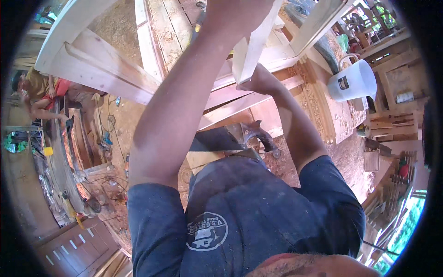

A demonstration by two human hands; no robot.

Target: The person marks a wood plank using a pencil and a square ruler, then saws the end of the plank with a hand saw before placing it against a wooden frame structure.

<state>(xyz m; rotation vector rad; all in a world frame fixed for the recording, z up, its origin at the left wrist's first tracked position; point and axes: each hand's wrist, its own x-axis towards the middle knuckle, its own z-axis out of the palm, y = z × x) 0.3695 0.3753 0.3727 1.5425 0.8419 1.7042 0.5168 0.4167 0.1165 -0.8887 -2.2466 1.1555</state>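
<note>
A pale wooden bar (248, 60) slants down from the top edge. Its lower end is in the fingers of my right hand (259, 82). My left hand (237, 16) is raised at the top edge, beside the upper part of that bar; its fingers are out of view, so its grip is hidden. Both hands are over a pale wooden frame (108, 74) with curved and straight rails. Close to my body, below the frame, a handsaw (217, 140) lies with its dark blade to the left and its worn handle to the right.
A white bucket (353, 82) stands at the right by stacked planks (314, 99) strewn with shavings. At far left a person (39, 90) sits beside a long wooden bench (62, 171). Cords and a blue power tool (107, 138) lie on the dirt floor.
</note>
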